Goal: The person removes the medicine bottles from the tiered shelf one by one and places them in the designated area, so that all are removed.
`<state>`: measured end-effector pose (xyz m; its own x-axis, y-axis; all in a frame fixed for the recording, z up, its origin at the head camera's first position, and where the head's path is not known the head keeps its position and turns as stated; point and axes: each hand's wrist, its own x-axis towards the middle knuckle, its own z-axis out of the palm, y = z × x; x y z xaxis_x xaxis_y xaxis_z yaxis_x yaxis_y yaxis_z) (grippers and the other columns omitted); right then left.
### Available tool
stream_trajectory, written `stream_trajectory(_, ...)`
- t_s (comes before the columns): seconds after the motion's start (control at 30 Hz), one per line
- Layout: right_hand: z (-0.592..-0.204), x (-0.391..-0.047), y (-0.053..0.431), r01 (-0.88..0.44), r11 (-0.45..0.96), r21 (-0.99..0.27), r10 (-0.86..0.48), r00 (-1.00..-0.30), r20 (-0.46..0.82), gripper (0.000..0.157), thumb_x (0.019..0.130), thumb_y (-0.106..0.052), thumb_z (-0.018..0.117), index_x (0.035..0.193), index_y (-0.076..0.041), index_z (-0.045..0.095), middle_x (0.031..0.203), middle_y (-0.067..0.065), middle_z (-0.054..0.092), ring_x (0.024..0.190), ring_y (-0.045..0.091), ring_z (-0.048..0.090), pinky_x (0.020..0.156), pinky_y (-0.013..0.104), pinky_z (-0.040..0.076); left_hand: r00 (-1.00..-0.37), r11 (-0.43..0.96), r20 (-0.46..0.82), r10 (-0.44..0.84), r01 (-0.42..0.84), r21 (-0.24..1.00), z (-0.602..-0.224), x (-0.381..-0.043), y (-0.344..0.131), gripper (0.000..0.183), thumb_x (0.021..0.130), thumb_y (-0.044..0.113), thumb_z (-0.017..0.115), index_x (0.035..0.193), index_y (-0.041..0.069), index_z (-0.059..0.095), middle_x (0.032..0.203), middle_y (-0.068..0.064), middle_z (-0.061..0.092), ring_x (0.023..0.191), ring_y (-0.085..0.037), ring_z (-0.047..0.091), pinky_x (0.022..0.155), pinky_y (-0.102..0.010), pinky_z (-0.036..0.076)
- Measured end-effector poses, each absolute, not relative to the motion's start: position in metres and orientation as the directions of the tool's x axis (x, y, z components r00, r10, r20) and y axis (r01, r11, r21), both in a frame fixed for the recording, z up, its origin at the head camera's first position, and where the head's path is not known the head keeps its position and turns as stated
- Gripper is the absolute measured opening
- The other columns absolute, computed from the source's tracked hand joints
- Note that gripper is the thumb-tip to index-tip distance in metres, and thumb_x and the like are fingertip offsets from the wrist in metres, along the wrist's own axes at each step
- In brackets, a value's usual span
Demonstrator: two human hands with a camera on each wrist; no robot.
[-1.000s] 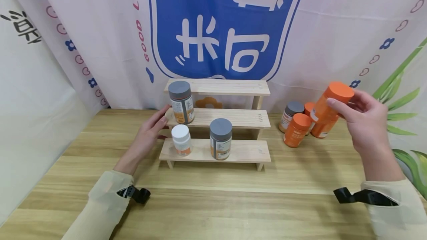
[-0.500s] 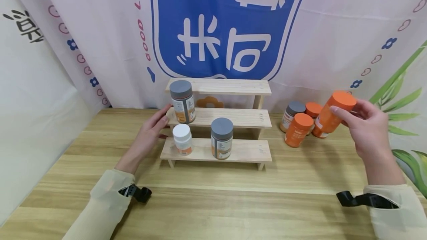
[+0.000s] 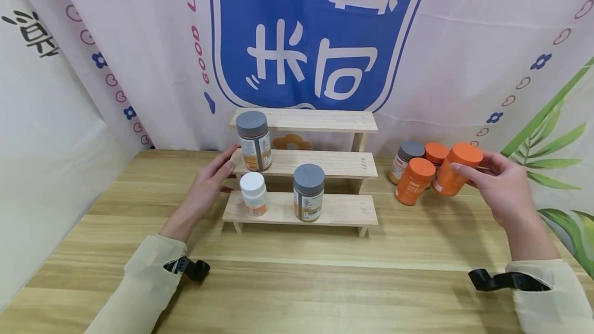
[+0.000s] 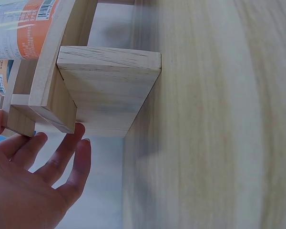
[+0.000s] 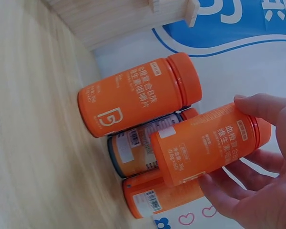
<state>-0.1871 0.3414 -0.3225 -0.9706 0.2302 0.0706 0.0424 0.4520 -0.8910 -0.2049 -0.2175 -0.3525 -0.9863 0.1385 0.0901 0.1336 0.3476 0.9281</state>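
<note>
My right hand [image 3: 506, 187] holds an orange bottle [image 3: 457, 169] with an orange lid, thumb on one side and fingers on the other. In the right wrist view this tilted bottle [image 5: 205, 143] is close beside other bottles, overlapping an orange one [image 5: 150, 193] behind it. An upright orange bottle [image 3: 414, 183] stands left of it, with a grey-lidded jar [image 3: 405, 161] behind. At the left end of a three-tier wooden display rack [image 3: 334, 164], my left hand [image 3: 206, 182] holds the middle shelf's end; in the left wrist view the fingers [image 4: 74, 164] are bent and spread.
On the rack's middle shelf stands a grey-lidded jar [image 3: 254, 143]. A white-capped bottle [image 3: 253, 195] and another grey-lidded jar [image 3: 308, 195] are on the lowest shelf. Behind the wooden table [image 3: 297, 282] hangs a printed curtain [image 3: 436, 66], close to the rack's back.
My right hand has lowered the orange bottle toward the group of bottles on the right, and the bottle looks more upright. The left hand stays at the rack's end.
</note>
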Motion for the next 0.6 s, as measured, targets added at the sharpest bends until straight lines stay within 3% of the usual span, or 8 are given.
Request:
stream_trajectory(0.1, -0.326, -0.188, 0.342, 0.042, 0.495, -0.868, 0.206, -0.976, 0.071, 0.050, 0.098, -0.035, 0.078, 0.140, -0.019, 0.057, 0.112, -0.023, 0.057, 0.096, -0.008, 0.060, 0.075, 0.009, 0.056, -0.986, 0.350, 0.090, 0.141, 0.134, 0.927, -0.352, -0.205, -0.217, 0.057, 0.116, 0.036, 0.039, 0.170, 0.025, 0.027, 0.178, -0.011, 0.024, 0.135, -0.041, 0.052, 0.091, -0.037, 0.056)
stream_trajectory(0.2, -0.329, -0.189, 0.342, 0.053, 0.552, -0.832, 0.180, -0.982, 0.056, 0.070, 0.098, -0.041, 0.077, 0.152, -0.006, 0.051, 0.117, -0.018, 0.055, 0.096, -0.009, 0.057, 0.076, 0.008, 0.056, -0.986, 0.350, 0.090, 0.142, 0.135, 0.927, -0.351, -0.204, -0.217, 0.057, 0.116, 0.036, 0.039, 0.170, 0.023, 0.026, 0.178, -0.012, 0.024, 0.135, -0.041, 0.052, 0.090, -0.037, 0.056)
stream_trajectory(0.33, -0.333, -0.190, 0.342, 0.077, 0.615, -0.785, 0.156, -0.987, 0.025, 0.088, 0.097, -0.048, 0.076, 0.161, 0.001, 0.039, 0.136, 0.000, 0.054, 0.102, -0.007, 0.052, 0.076, 0.007, 0.053, -0.986, 0.349, 0.098, 0.138, 0.141, 0.927, -0.351, -0.204, -0.217, 0.058, 0.116, 0.035, 0.039, 0.170, 0.021, 0.027, 0.177, -0.013, 0.025, 0.134, -0.042, 0.053, 0.089, -0.036, 0.056)
stream_trajectory(0.5, -0.339, -0.191, 0.342, 0.081, 0.655, -0.751, 0.148, -0.989, 0.022, 0.089, 0.097, -0.050, 0.076, 0.160, 0.001, 0.040, 0.152, 0.019, 0.049, 0.120, 0.016, 0.055, 0.074, 0.005, 0.048, -0.985, 0.348, 0.104, 0.137, 0.146, 0.926, -0.351, -0.204, -0.217, 0.058, 0.116, 0.034, 0.040, 0.170, 0.020, 0.027, 0.177, -0.013, 0.026, 0.133, -0.043, 0.053, 0.089, -0.036, 0.056)
stream_trajectory(0.6, -0.342, -0.192, 0.343, 0.066, 0.667, -0.742, 0.140, -0.989, 0.038, 0.084, 0.097, -0.048, 0.077, 0.156, 0.001, 0.046, 0.151, 0.020, 0.049, 0.120, 0.017, 0.056, 0.074, 0.005, 0.048, -0.985, 0.347, 0.103, 0.138, 0.146, 0.927, -0.351, -0.204, -0.217, 0.058, 0.116, 0.034, 0.040, 0.170, 0.019, 0.027, 0.176, -0.013, 0.026, 0.133, -0.043, 0.053, 0.089, -0.036, 0.056)
